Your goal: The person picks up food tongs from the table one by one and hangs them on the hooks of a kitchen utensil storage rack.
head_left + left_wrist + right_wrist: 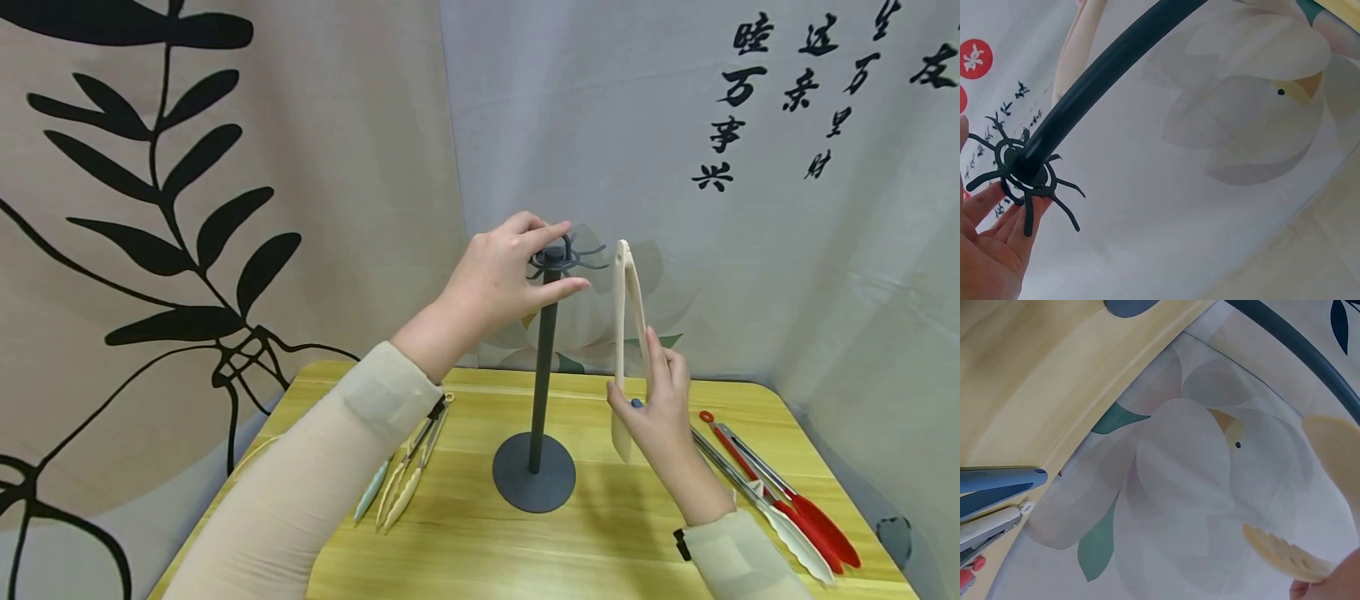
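My left hand (pixel 506 258) is at the top of a dark grey utensil stand (pixel 545 358), thumb in front of the pole and fingers over the top loop. In the left wrist view, fingertips (pixel 1029 215) meet the ring of curved hooks (pixel 1054 181); no utensil hangs on those in sight. My right hand (pixel 663 400) grips cream tongs (pixel 621 317) beside the stand, hinge end up near hook height and broad ends down. The right wrist view shows the tongs' two ends apart, one of them a ridged tip (pixel 1285 553).
The stand's round base (pixel 517 483) is on a yellow wooden table (pixel 450 542). Metal-armed cream tongs (pixel 408 483) and a pale blue tip (pixel 372 492) lie left, partly behind my sleeve. At right lie red tongs (pixel 825 533), white-tipped tongs (pixel 802 546) and a blue-ended utensil (pixel 1004 481).
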`<state>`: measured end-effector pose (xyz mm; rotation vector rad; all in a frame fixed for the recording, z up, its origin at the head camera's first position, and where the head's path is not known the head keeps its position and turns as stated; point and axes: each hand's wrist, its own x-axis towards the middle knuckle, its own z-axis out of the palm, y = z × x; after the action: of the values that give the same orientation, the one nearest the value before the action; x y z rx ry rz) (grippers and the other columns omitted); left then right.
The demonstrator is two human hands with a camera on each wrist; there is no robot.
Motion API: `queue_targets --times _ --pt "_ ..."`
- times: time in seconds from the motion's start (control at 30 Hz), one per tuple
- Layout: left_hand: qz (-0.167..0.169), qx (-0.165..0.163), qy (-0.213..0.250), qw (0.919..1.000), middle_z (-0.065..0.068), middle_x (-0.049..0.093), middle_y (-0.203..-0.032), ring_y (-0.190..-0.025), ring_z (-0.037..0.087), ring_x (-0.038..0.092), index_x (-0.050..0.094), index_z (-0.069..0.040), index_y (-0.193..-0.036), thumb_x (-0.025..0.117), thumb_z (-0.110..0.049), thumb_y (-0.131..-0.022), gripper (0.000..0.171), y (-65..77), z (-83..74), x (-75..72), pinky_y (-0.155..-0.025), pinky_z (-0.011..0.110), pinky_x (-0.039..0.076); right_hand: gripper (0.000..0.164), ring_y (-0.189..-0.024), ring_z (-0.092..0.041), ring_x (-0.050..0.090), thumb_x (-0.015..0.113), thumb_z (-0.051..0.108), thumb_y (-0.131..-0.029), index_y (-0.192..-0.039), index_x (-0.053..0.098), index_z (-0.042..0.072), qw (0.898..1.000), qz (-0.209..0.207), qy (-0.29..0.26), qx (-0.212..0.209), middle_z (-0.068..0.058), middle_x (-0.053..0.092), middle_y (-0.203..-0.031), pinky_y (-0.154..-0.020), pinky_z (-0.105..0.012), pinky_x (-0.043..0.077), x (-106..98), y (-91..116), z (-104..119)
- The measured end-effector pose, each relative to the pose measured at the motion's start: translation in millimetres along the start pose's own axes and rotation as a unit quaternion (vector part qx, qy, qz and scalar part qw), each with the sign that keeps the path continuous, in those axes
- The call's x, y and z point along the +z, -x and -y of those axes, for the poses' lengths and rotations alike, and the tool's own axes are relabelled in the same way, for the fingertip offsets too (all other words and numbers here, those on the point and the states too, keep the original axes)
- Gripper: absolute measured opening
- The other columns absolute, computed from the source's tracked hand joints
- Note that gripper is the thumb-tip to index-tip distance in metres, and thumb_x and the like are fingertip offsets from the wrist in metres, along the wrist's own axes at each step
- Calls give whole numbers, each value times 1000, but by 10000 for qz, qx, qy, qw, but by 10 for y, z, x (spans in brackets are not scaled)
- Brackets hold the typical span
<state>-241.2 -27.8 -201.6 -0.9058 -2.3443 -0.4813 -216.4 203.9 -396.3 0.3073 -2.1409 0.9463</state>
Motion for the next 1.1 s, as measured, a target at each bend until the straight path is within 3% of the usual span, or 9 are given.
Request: queue_targets --times 0.6,1.1 --pt "-113 94 -15 9999 2 58 -112 -70 10 54 56 -18 -133 67 -57 -79 67 10 3 9 -69 22 50 92 -102 -38 38 78 0 -70 -148 30 6 9971 -378 -50 -652 -29 39 -117 -80 -44 32 24 -90 106" --pt "-220 138 18 9997 2 59 -113 -70 11 56 57 -18 -133 68 -55 -79 66 12 7 26 -69 23 50 91 -103 -37 36 76 2 -72 -149 29 8 9960 -448 26 -776 -28 37 -116 -81 -46 32 12 -133 152"
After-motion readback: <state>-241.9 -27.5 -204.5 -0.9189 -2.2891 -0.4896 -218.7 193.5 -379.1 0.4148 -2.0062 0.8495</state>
